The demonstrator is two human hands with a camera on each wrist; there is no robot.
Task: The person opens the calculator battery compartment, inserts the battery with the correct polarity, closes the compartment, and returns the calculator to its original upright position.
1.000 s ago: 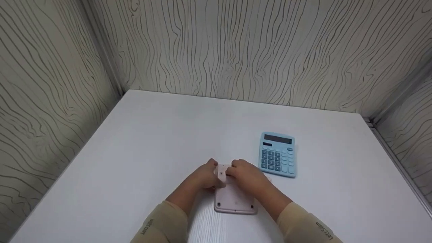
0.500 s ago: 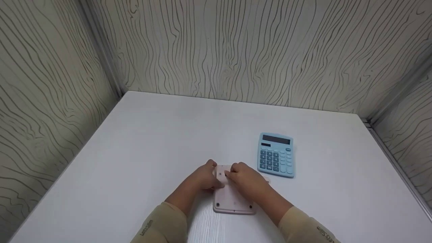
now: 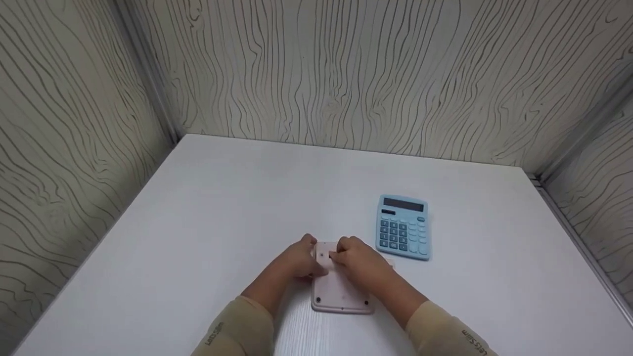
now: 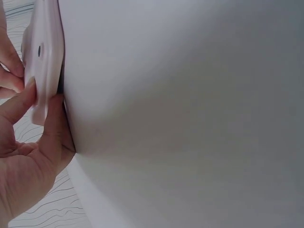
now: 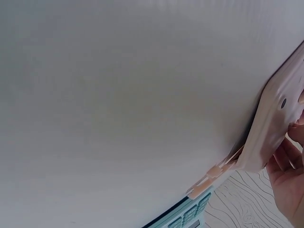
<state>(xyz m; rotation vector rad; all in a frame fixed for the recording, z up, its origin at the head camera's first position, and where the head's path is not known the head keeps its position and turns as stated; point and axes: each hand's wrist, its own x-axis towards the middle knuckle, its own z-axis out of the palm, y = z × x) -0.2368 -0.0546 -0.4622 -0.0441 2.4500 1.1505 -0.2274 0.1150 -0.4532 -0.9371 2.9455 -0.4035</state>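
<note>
A pale pink calculator (image 3: pixel 341 289) lies face down on the table, its back with small dark feet upward. My left hand (image 3: pixel 299 257) grips its upper left edge, thumb on the back and fingers at the side; the left wrist view shows this pinch on the calculator (image 4: pixel 45 61). My right hand (image 3: pixel 363 262) is over the upper part of the back, fingers bent, fingertips beside a small dark spot (image 3: pixel 330 255). What those fingertips hold, if anything, is hidden. A small pinkish plastic piece (image 5: pixel 211 176) lies beside the calculator, partly behind my right hand in the head view.
A light blue calculator (image 3: pixel 403 227) lies face up just beyond my right hand, to the right. The white table (image 3: pixel 237 198) meets wood-patterned panels (image 3: pixel 316 74) at the back and sides.
My right fingertips have shifted slightly on the pink calculator's back. The left hand keeps its grip. The whole head view has drifted a little.
</note>
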